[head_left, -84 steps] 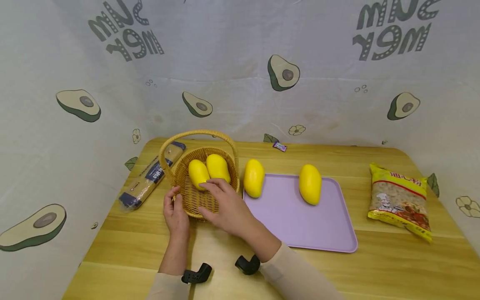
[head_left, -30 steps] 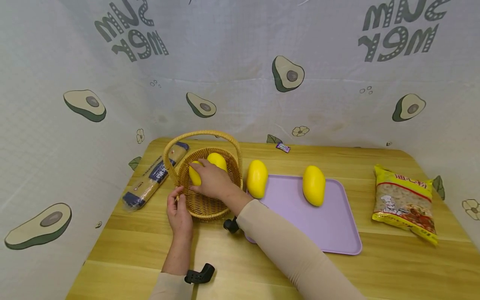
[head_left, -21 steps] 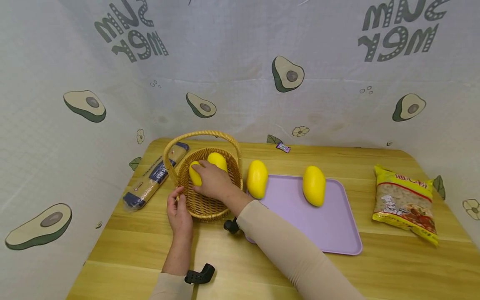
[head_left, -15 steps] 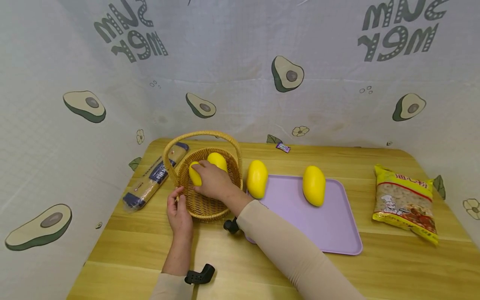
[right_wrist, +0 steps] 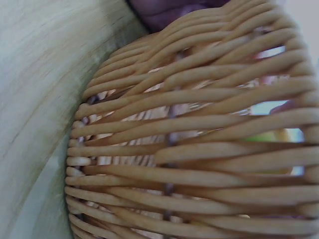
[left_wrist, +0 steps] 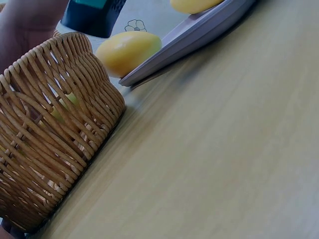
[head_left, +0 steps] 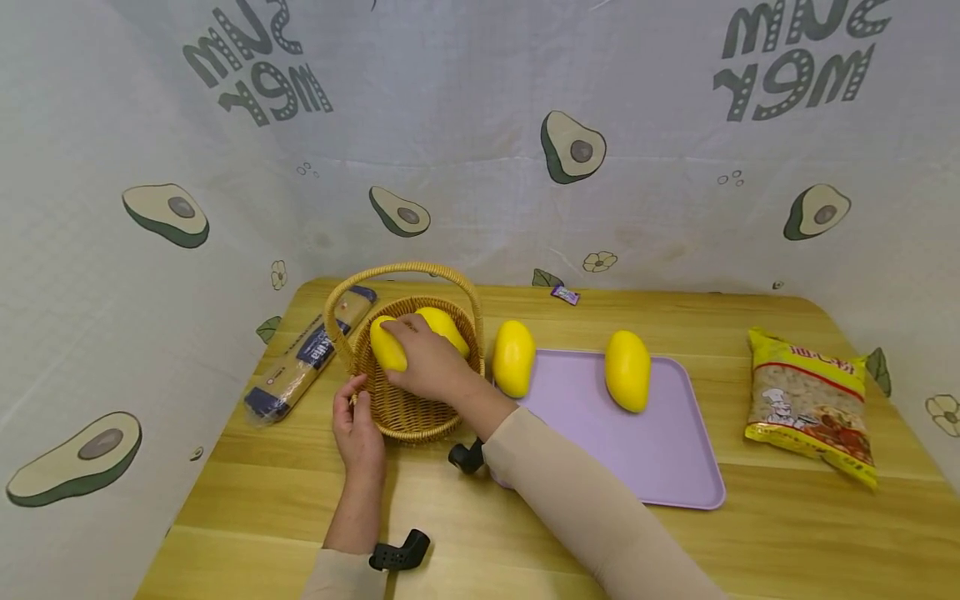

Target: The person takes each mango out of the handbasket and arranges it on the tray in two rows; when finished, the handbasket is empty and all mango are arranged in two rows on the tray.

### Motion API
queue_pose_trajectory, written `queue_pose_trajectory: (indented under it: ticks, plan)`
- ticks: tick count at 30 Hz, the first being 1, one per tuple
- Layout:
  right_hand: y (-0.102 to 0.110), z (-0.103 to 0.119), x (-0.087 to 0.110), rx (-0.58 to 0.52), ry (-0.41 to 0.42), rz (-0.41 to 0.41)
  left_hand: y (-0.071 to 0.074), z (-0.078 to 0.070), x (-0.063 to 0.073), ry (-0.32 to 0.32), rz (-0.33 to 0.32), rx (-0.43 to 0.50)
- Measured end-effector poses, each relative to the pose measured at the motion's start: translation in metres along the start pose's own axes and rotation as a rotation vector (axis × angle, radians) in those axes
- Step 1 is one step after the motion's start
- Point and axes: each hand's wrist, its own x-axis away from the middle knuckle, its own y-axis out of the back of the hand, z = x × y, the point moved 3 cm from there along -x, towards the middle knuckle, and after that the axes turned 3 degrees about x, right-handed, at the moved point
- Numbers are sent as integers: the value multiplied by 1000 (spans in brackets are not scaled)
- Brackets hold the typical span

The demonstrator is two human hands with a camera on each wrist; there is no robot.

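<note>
A wicker basket (head_left: 405, 421) with a tall arched handle stands left of centre in the head view. Over its rim reaches my right hand (head_left: 429, 362), which grips a yellow mango (head_left: 387, 344) with the thumb on the near side. Another mango (head_left: 444, 323) lies behind that hand, partly covered. My left hand (head_left: 360, 433) holds the basket at its left side, finger and thumb by the rim. Through the weave (right_wrist: 209, 154), the right wrist view gives only blurred glimpses of the inside. The left wrist view has the basket's outer wall (left_wrist: 50, 129) close up.
Right of the basket is a lilac tray (head_left: 622, 458), with a mango (head_left: 628, 371) on it and another mango (head_left: 514, 358) at its left edge. A yellow food bag (head_left: 810, 404) lies far right, a long packet (head_left: 307, 354) left, a small purple sweet (head_left: 566, 295) behind.
My right hand has gone deeper into the basket and taken hold of the left mango. Just now that mango has shifted slightly left and the one behind slightly right. My left hand stays put.
</note>
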Motion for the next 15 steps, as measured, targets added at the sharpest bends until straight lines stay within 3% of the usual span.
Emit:
queue_pose_trajectory:
  ticks: [9, 15]
  plan:
    - [16, -1, 25, -112, 13, -84, 0, -1, 1, -13, -8, -1]
    - [22, 1, 46, -151, 63, -63, 0, -3, 1, 3, -1, -18]
